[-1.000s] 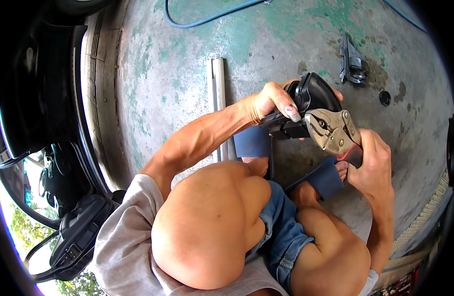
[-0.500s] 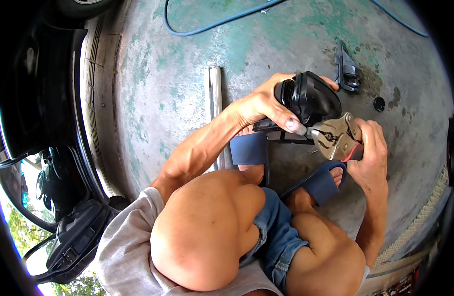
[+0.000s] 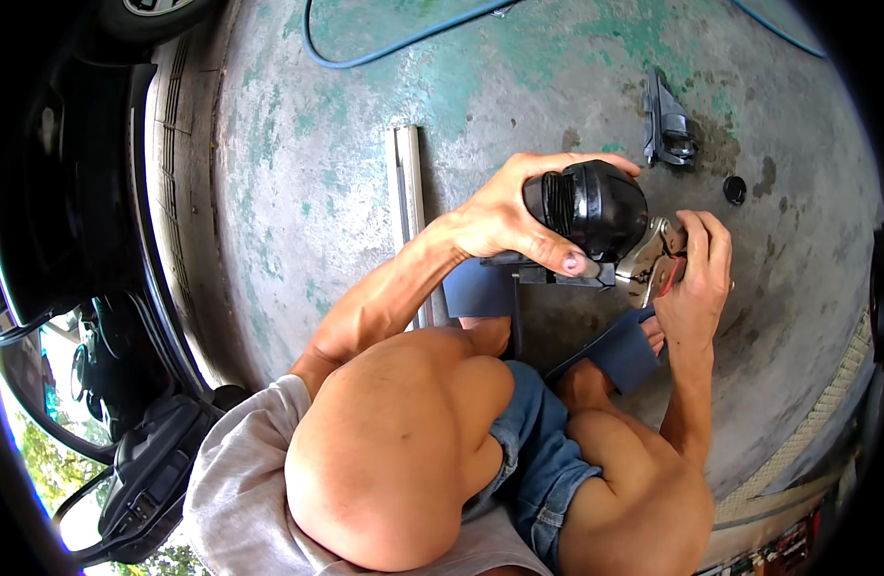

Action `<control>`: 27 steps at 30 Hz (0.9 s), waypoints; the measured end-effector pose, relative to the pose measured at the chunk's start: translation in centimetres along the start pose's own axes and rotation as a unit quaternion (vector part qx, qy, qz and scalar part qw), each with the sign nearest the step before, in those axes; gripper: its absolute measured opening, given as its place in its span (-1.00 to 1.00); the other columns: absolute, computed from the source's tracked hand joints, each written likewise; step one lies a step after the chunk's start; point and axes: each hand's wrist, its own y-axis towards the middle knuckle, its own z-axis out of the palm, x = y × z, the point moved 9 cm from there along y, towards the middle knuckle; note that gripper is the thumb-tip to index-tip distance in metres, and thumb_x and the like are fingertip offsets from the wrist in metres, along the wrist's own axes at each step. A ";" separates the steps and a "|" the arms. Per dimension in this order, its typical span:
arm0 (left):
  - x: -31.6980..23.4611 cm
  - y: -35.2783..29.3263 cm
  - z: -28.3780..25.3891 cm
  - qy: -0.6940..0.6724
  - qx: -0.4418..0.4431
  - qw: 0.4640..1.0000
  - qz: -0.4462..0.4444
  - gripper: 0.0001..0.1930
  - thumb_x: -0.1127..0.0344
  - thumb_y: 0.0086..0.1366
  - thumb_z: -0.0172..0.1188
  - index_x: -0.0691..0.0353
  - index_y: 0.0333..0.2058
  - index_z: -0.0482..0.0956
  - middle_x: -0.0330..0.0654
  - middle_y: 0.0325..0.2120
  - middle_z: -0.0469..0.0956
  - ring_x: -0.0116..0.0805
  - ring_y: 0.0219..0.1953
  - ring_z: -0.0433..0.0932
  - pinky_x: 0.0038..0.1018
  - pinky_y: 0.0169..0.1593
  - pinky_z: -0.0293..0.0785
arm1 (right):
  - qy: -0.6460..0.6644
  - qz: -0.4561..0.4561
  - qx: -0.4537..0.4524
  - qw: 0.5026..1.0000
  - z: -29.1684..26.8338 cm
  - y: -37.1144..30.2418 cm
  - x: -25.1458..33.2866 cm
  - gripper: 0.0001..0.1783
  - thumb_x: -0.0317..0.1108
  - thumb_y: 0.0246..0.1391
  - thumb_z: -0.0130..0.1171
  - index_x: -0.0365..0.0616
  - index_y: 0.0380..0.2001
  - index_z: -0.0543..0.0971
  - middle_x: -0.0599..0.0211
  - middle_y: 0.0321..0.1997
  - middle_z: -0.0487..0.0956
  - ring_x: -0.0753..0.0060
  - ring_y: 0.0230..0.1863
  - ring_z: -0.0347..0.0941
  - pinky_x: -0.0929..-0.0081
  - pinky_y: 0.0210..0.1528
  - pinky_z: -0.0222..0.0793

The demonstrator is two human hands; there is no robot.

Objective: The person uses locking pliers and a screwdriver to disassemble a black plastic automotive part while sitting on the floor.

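My left hand [image 3: 519, 216] wraps round a glossy black rounded part [image 3: 607, 208] with a ribbed black sleeve at one end. Its thumb lies along the lower side, above a flat black bar [image 3: 548, 274] that sticks out to the left under the part. My right hand [image 3: 696, 274] grips a pair of metal pliers [image 3: 644, 269] with a red handle. The pliers' jaws are at the bar's right end, just below the rounded part; whether they bite on it I cannot tell. Both hands are above the floor, over my sandalled feet.
A black bracket-like piece [image 3: 668, 125] lies on the stained concrete floor [image 3: 317, 173], near a small black round cap [image 3: 735, 190]. A long metal rail [image 3: 404, 182] lies left of my hands. A blue hose [image 3: 394, 48] curves at the far side. A black vehicle [image 3: 87, 192] stands at left.
The pliers have turned and now show edge-on, with my right hand shifted left and its fingers raised. The rounded part has tipped slightly and moved a little left and down.
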 end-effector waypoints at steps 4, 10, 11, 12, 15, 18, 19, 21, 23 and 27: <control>0.5 -0.6 -1.2 -0.049 -0.004 0.999 -0.018 -0.10 0.39 -0.21 0.62 0.32 0.22 0.48 -0.15 -0.03 0.64 -0.39 0.03 0.57 -0.43 0.22 0.42 | -0.003 -0.018 -0.034 0.999 0.4 0.0 0.7 -0.40 -0.60 -0.24 0.35 -0.18 0.01 0.55 0.11 0.00 0.47 -0.02 -0.02 0.46 0.17 -0.02 0.45; 1.8 -1.0 -3.1 0.025 -0.039 0.997 -0.061 0.11 0.21 -0.32 0.60 0.45 0.30 0.32 -0.03 0.05 0.61 -0.22 0.09 0.58 -0.37 0.29 0.37 | -0.050 -0.026 -0.025 0.998 3.1 0.0 0.3 -0.37 -0.61 -0.28 0.33 -0.18 0.02 0.56 0.17 -0.20 0.45 0.06 -0.17 0.46 0.20 -0.15 0.45; 1.9 -1.1 -3.2 0.025 -0.037 0.997 -0.062 0.11 0.21 -0.32 0.60 0.45 0.30 0.32 -0.03 0.05 0.61 -0.22 0.09 0.58 -0.37 0.29 0.37 | -0.045 -0.026 -0.008 0.999 4.1 -0.1 0.0 -0.36 -0.61 -0.29 0.33 -0.18 0.03 0.56 0.19 -0.25 0.44 0.07 -0.22 0.46 0.20 -0.18 0.45; 1.8 -1.1 -3.2 0.025 -0.033 0.998 -0.047 0.00 0.26 -0.26 0.60 0.38 0.26 0.40 -0.09 0.01 0.62 -0.29 0.08 0.56 -0.39 0.26 0.37 | -0.036 -0.033 -0.011 0.999 4.4 -0.2 0.1 -0.34 -0.61 -0.30 0.30 -0.16 0.04 0.55 0.21 -0.30 0.43 0.08 -0.25 0.45 0.22 -0.20 0.45; 2.2 -1.5 -3.8 0.025 -0.043 0.998 -0.030 -0.11 0.29 -0.20 0.58 0.30 0.22 0.48 -0.15 -0.03 0.63 -0.36 0.04 0.55 -0.42 0.23 0.38 | -0.023 -0.024 0.000 0.999 5.4 -0.6 -0.4 -0.32 -0.61 -0.30 0.30 -0.15 0.06 0.54 0.21 -0.27 0.45 0.07 -0.23 0.47 0.22 -0.17 0.46; 2.7 -2.1 -4.8 0.005 -0.078 0.996 -0.035 -0.13 0.25 -0.19 0.52 0.30 0.21 0.49 -0.17 -0.06 0.63 -0.37 -0.01 0.55 -0.45 0.18 0.39 | 0.019 -0.014 -0.015 1.000 5.7 -0.9 -0.8 -0.30 -0.60 -0.29 0.33 -0.14 0.08 0.53 0.20 -0.23 0.47 0.06 -0.19 0.51 0.21 -0.14 0.49; 2.9 -2.3 -5.4 -0.012 -0.099 0.994 -0.041 -0.14 0.22 -0.18 0.49 0.31 0.21 0.49 -0.18 -0.08 0.63 -0.38 -0.05 0.54 -0.46 0.15 0.40 | 0.018 -0.012 -0.013 1.000 6.2 -1.0 -0.9 -0.30 -0.60 -0.29 0.33 -0.14 0.08 0.53 0.20 -0.23 0.47 0.06 -0.19 0.51 0.21 -0.14 0.49; 3.2 -2.5 -6.1 -0.036 -0.134 0.987 -0.078 -0.04 0.21 -0.18 0.42 0.46 0.27 0.33 0.03 -0.01 0.61 -0.16 0.00 0.62 -0.36 0.19 0.49 | 0.061 0.011 -0.006 0.998 7.3 -1.1 -1.8 -0.30 -0.58 -0.27 0.37 -0.12 0.09 0.52 0.18 -0.18 0.50 0.05 -0.18 0.55 0.21 -0.14 0.51; 3.4 -2.6 -6.9 -0.067 -0.134 0.986 -0.079 -0.22 0.27 -0.06 0.42 0.38 0.20 0.46 -0.13 -0.09 0.63 -0.37 -0.09 0.58 -0.49 0.12 0.44 | 0.075 0.015 0.002 0.997 7.7 -0.9 -1.8 -0.32 -0.57 -0.22 0.39 -0.09 0.09 0.52 0.17 -0.16 0.50 0.05 -0.21 0.57 0.21 -0.16 0.53; 3.8 -2.8 -8.2 -0.098 -0.115 0.985 -0.085 -0.25 0.29 -0.03 0.39 0.40 0.20 0.45 -0.05 -0.07 0.63 -0.31 -0.09 0.63 -0.42 0.08 0.53 | 0.155 0.015 0.051 0.987 8.2 -1.0 -1.4 -0.35 -0.55 -0.16 0.43 -0.09 0.09 0.52 0.18 -0.14 0.51 0.07 -0.20 0.57 0.24 -0.16 0.53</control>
